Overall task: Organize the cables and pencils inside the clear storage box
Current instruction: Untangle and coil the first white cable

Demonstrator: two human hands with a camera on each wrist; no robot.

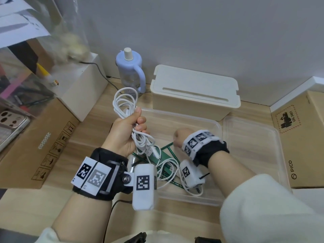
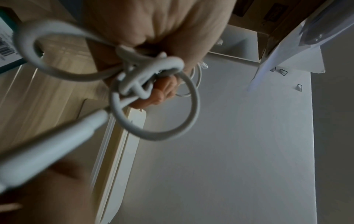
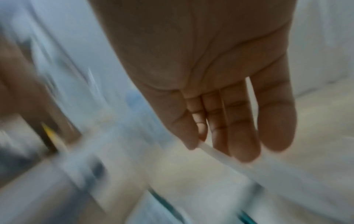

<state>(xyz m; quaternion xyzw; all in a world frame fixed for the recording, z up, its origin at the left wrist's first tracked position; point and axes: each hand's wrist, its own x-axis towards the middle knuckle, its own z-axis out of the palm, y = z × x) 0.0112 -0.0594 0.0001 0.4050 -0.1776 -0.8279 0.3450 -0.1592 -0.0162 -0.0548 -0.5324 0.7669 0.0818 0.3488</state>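
My left hand (image 1: 138, 121) is raised over the left end of the clear storage box (image 1: 206, 122) and grips a tangled bundle of white cable (image 1: 125, 99), with loops above the fist and ends hanging below. In the left wrist view the cable (image 2: 151, 75) crosses the curled fingers (image 2: 162, 92). My right hand (image 1: 178, 139) reaches down into the box above several green pencils (image 1: 169, 153). A second white cable (image 1: 169, 172) lies over them. In the blurred right wrist view the fingers (image 3: 239, 128) are nearly straight and hold nothing, and a thin white strand (image 3: 210, 150) runs by the tips.
The clear lid (image 1: 250, 146) lies to the right of the box. Behind stand a cream lidded box (image 1: 194, 92) and a lavender bottle (image 1: 129, 71) against the wall. Cardboard boxes flank the wooden floor at left (image 1: 43, 146) and right (image 1: 301, 137). A white box (image 1: 82, 88) stands back left.
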